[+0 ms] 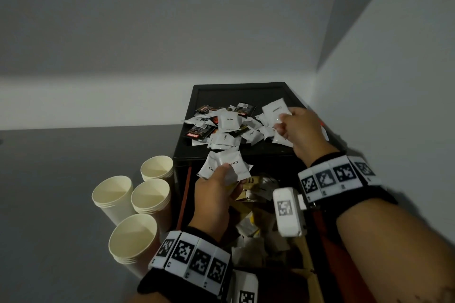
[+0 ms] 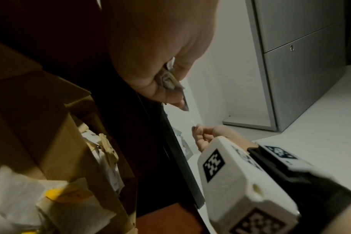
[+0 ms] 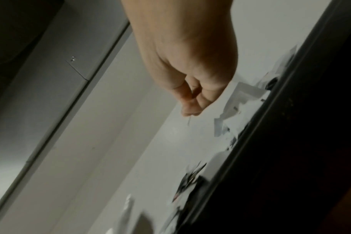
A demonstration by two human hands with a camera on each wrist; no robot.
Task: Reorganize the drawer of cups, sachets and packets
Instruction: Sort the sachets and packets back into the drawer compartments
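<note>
My left hand (image 1: pixel 225 176) grips a small bunch of white creamer sachets (image 1: pixel 227 163) over the front edge of the black cabinet top (image 1: pixel 236 90). The left wrist view shows that hand (image 2: pixel 170 88) curled round crumpled sachets (image 2: pixel 169 80). My right hand (image 1: pixel 283 122) pinches one white creamer sachet (image 1: pixel 273 109) at the right of the sachet pile (image 1: pixel 229 125). In the right wrist view the fingertips (image 3: pixel 189 110) hold a thin sachet edge (image 3: pixel 188 122). Beneath both hands the open drawer (image 1: pixel 305 251) holds brown packets and loose sachets.
Several stacks of cream paper cups (image 1: pixel 134 236) stand on the grey floor left of the cabinet. Dark coffee packets (image 1: pixel 200 130) lie mixed in the pile. A white wall (image 1: pixel 394 81) runs close on the right. A grey filing cabinet (image 2: pixel 303 63) stands further off.
</note>
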